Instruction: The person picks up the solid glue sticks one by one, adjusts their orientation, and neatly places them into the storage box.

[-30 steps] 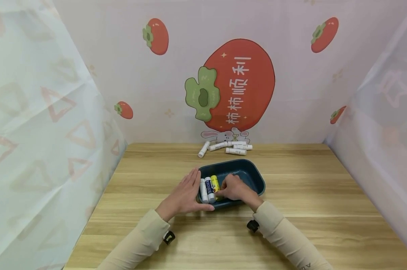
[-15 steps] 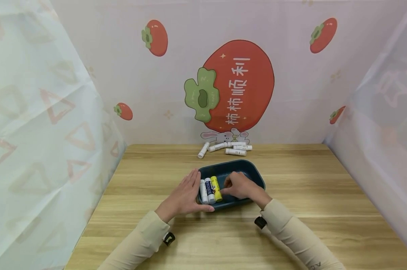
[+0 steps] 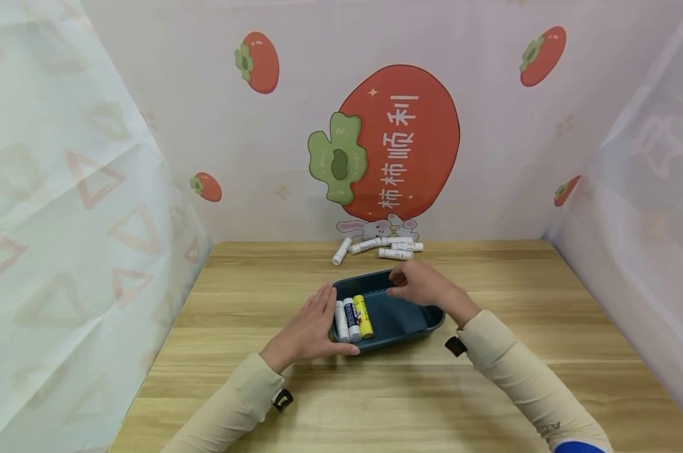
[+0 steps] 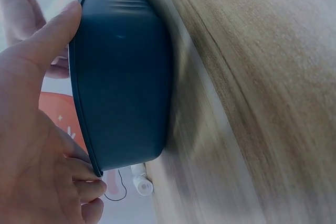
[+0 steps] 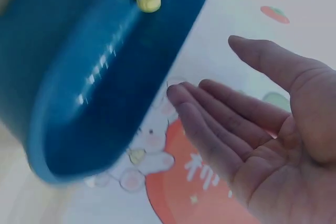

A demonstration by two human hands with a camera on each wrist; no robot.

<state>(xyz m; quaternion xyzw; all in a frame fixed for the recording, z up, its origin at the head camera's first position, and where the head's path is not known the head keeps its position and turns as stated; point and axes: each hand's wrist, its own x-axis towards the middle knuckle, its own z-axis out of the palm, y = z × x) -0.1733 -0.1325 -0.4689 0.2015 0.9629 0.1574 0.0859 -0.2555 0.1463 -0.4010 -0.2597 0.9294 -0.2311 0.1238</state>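
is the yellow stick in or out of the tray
In. The yellow stick lies inside the dark blue tray, alongside the blue-labelled stick.

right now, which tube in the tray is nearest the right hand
The yellow tube, rightmost of three in the tray; the blue-labelled tube and the white tube lie farther left.

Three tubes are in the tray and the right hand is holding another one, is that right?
Not quite: the right hand holds nothing, as the right wrist view shows. Three tubes are in the tray, just as you said.
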